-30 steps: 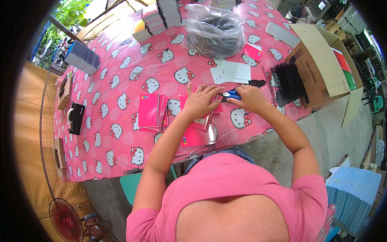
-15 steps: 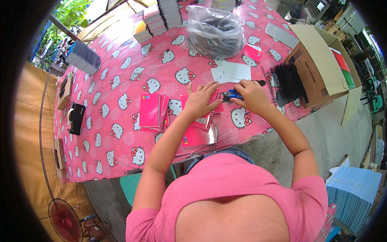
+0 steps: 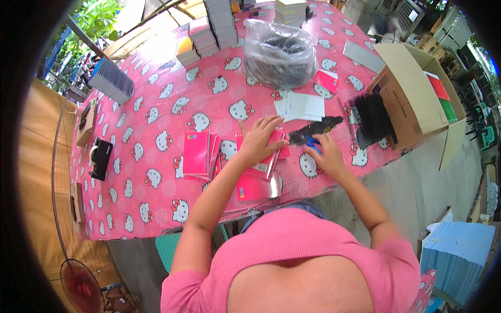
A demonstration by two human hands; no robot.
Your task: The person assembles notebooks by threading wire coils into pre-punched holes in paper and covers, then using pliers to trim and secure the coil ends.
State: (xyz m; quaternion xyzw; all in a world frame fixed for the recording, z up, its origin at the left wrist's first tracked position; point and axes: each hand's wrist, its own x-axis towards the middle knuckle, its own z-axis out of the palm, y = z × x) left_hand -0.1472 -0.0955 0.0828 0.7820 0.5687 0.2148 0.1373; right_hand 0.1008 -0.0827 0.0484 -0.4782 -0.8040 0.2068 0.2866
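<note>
My left hand (image 3: 258, 140) lies with fingers spread over a small stack of pink spiral notebooks (image 3: 264, 170), its thumb near the bound edge. In my right hand (image 3: 329, 156) is a pair of blue-handled pliers (image 3: 313, 144), its jaws hard to make out against a black sheet (image 3: 326, 125) spread on the table. Left of my left hand sits another stack of pink notebooks (image 3: 195, 154). A glossy pink notebook cover (image 3: 254, 189) lies flat at the table's near edge, partly under the stack.
White ruled papers (image 3: 305, 107) and black spiral coils (image 3: 373, 120) lie beyond my right hand. Behind them are a plastic bag of dark material (image 3: 279, 60) and an open cardboard box (image 3: 412, 96). A tape dispenser (image 3: 100, 159) stands at far left; notebook stacks (image 3: 203, 36) stand at the back.
My right hand has moved toward me and slightly right with the pliers, away from the notebook spine, uncovering more of the black sheet. My left hand stays on the notebooks.
</note>
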